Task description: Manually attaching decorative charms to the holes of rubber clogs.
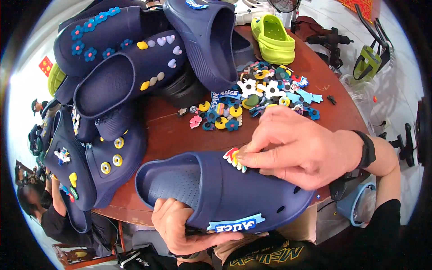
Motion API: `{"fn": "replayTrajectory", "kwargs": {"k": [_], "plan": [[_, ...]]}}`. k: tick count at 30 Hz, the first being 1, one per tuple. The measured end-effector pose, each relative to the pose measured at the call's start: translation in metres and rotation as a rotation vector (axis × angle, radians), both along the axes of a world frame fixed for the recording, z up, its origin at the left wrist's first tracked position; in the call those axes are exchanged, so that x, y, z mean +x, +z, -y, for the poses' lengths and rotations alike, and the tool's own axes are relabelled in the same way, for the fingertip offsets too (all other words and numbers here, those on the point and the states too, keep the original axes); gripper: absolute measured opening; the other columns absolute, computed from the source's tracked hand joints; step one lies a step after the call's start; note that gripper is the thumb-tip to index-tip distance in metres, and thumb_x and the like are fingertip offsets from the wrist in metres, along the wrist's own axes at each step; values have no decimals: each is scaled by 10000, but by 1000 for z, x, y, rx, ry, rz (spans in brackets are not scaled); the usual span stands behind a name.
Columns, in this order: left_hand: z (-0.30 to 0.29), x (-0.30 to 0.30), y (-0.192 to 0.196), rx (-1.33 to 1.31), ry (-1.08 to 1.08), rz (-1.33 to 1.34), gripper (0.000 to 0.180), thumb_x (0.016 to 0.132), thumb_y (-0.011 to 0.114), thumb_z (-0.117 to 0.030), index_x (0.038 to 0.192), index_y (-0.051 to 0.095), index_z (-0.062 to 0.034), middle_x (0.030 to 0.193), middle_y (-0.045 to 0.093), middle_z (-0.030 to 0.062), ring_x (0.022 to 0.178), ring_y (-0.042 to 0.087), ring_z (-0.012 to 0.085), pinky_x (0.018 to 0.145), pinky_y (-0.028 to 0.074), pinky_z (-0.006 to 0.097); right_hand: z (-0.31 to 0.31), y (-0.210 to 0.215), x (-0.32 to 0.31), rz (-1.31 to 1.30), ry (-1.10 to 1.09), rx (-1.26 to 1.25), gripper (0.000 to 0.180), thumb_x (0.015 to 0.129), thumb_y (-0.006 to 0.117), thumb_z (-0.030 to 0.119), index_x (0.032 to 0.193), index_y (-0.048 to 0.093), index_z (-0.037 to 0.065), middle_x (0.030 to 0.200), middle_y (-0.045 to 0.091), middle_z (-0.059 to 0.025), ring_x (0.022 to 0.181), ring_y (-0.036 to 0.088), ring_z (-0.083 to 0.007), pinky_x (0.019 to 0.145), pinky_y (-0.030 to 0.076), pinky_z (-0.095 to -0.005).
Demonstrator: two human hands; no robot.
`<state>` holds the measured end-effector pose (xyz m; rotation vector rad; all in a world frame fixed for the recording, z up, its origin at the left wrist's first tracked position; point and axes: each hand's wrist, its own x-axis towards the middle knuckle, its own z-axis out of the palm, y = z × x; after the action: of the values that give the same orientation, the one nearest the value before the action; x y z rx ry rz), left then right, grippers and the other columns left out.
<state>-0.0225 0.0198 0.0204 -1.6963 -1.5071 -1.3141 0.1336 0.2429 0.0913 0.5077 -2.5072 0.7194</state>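
Note:
A navy foam clog (211, 180) lies sideways at the table's near edge, its toe to the right. My left hand (180, 227) grips its near side by the heel opening, fingers over the rim and thumb along the side. A blue banner-shaped shoe charm (236, 223) sits on the clog's near side. On the upper's far side, my right hand (292, 148) pinches a multicoloured shoe charm (235, 159) with red, white and yellow parts against the clog. Whether that charm's stem is in a hole is hidden. Some bare dark holes (281, 209) show near the toe.
Loose shoe charms (265, 92) lie piled beyond my right hand. Decorated navy clogs (105, 85) are stacked at the left and back. A lime green clog (274, 40) stands at the far edge. A blue bin (353, 202) is below right; another person (49, 211) sits at left.

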Motion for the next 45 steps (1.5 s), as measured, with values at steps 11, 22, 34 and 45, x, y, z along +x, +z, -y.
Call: {"fn": "replayTrajectory", "kwargs": {"k": [11, 22, 34, 45], "plan": [[-5, 12, 12, -13, 67, 87, 526, 291, 881, -377, 579, 576, -60, 527, 590, 42, 438, 525, 182, 468, 350, 303, -5, -11, -17, 140, -94, -563, 183, 820, 716, 172, 929, 719, 24, 788, 655, -78, 723, 614, -178, 692, 472, -285], [16, -3, -4, -68, -49, -82, 1136, 234, 908, -510, 1125, 523, 81, 1077, 584, 216, 940, 583, 312, 866, 428, 413, -6, -10, -13, 79, 27, -456, 99, 846, 668, 54, 940, 701, 54, 869, 632, -55, 819, 616, -182, 716, 473, -271], [0, 8, 12, 34, -5, 31, 797, 311, 923, -450, 892, 621, 4, 779, 658, 95, 623, 595, 219, 587, 383, 314, -6, 14, -9, -27, 15, 248, 348, 703, 608, -101, 988, 675, 87, 897, 603, 7, 840, 597, -171, 1035, 273, -496], [5, 12, 22, -186, 128, 76, 705, 364, 888, -535, 744, 544, -52, 657, 564, 29, 561, 528, 237, 569, 368, 329, -10, 5, -11, -2, 88, 152, 387, 702, 575, -22, 1068, 660, 68, 873, 564, -44, 855, 578, -219, 868, 380, -418]]}}
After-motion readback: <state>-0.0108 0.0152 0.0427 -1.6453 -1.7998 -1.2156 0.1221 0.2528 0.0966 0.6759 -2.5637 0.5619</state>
